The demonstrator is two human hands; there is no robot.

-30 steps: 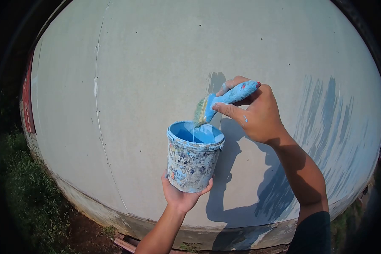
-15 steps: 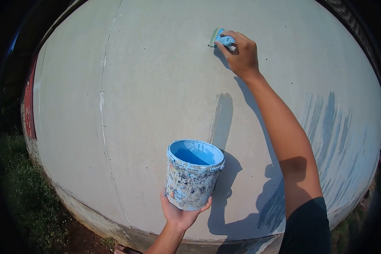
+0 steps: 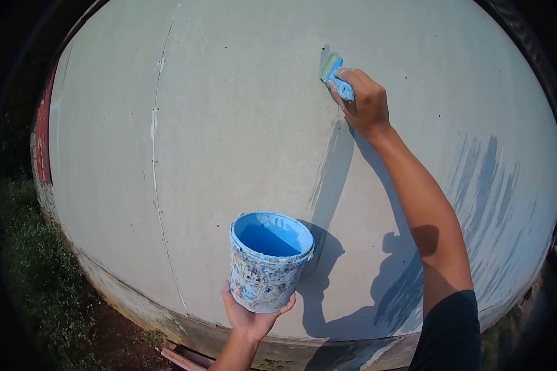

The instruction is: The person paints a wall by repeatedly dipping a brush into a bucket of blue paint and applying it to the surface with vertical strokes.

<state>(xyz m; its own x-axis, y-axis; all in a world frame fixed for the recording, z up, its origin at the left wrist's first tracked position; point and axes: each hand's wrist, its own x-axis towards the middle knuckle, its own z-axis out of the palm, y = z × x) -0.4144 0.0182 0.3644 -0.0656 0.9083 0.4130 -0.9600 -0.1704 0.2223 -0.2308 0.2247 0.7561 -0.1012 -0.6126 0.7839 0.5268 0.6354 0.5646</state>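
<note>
My left hand point(image 3: 250, 316) cups the bottom of a paint-spattered bucket point(image 3: 267, 263) that holds blue paint and stands upright in front of the wall. High up, my right hand point(image 3: 365, 102) grips a blue-smeared paintbrush point(image 3: 335, 73) with its bristles pressed against the grey wall point(image 3: 229, 123). A faint pale streak runs down the wall below the brush.
Streaks of blue paint point(image 3: 483, 185) cover the wall's right part. A vertical seam point(image 3: 156, 154) runs down its left part. Green plants point(image 3: 37, 272) and bare soil lie at the wall's foot on the left, with planks point(image 3: 182, 357) below.
My right hand lifted the brush out of the bucket up to the wall and now draws it slightly downward. The bucket has dropped lower and shifted left.
</note>
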